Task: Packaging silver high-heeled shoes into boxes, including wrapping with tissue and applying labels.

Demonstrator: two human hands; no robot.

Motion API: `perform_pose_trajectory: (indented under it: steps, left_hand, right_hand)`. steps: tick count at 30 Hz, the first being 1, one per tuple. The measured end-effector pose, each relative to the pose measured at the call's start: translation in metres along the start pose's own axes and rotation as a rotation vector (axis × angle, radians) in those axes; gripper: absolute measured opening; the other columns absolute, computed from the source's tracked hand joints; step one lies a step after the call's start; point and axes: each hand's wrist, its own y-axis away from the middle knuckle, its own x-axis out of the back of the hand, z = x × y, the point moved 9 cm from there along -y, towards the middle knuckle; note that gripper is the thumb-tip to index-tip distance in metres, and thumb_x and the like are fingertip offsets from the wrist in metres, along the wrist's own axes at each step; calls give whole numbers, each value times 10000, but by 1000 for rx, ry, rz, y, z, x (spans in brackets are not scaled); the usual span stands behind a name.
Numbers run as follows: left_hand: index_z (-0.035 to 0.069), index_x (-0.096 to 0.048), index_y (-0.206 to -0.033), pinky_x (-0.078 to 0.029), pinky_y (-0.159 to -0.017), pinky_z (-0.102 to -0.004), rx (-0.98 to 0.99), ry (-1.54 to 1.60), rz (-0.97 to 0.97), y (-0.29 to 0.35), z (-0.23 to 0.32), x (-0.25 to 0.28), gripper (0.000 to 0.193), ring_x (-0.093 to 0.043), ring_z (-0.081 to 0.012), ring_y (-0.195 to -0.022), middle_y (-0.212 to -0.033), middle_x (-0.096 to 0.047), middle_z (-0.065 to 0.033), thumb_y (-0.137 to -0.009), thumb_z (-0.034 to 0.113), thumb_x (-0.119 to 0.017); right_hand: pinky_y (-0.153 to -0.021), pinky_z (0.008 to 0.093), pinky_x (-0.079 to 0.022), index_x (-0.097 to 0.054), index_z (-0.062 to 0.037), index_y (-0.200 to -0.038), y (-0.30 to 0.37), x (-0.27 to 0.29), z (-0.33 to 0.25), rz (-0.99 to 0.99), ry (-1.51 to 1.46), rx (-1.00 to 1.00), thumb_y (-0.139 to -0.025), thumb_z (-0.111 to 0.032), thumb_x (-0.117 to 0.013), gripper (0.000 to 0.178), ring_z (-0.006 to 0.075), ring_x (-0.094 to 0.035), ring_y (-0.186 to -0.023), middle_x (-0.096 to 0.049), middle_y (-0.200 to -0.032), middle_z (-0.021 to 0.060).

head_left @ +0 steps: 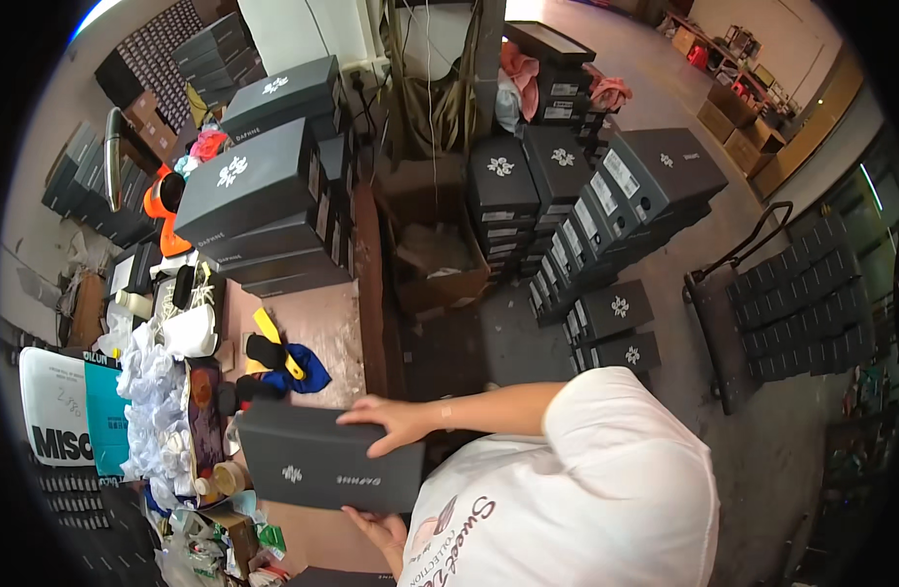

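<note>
Monitoring the head view from a distance, I am locating the handled item, a dark grey box [324,460], at the near part of the tabletop [332,328], directly in front of the white T-shirt [606,470]. The right hand [396,423] is lying over the box's upper edge; its thumb and fingers are spreading apart, partly open, and touching the surface. The left hand [376,531] is sitting at the opposite, lower edge, palm partly visible, fingers loosely extended and meeting the box near its corner. I cannot tell how firmly either hand is gripping, nor whether the box is bearing on the tabletop.

Beyond the box, a yellow implement [265,321] is lying beside a blue bundle [311,372]. Farther along, stacked grey boxes [249,191] are occupying the tabletop. White crumpled paper [154,411] is filling the left side, with a tape roll [231,477] lying near the box. Past the table edge, an open carton [435,293] is standing.
</note>
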Motion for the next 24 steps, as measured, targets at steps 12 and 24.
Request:
perform_pose_trajectory:
  steps: [12, 24]
  left_hand:
    - [-1, -460, -1325, -492, -910, -358, 272, -263, -942, 7, -154, -351, 475, -607, -222, -1034, -1200, -591, -134, -950, 275, -554]
    - [22, -535, -1230, -524, -775, -267, 327, -486, -444, -6, -198, -216, 342, -625, -131, -897, -1058, -633, -73, -947, 209, -571]
  right_hand:
    - [-897, 338, -480, -552, -76, -1194, 404, 409, -163, 1436, -606, 157, -881, -468, -554, 502, 201, -575, -1038, -597, -1107, 76]
    - [-1112, 380, -238, -411, -13, -1371, 477, 493, -205, 1431, 1197, -477, -909, -239, -565, 537, 300, -309, -1358, -368, -1428, 202]
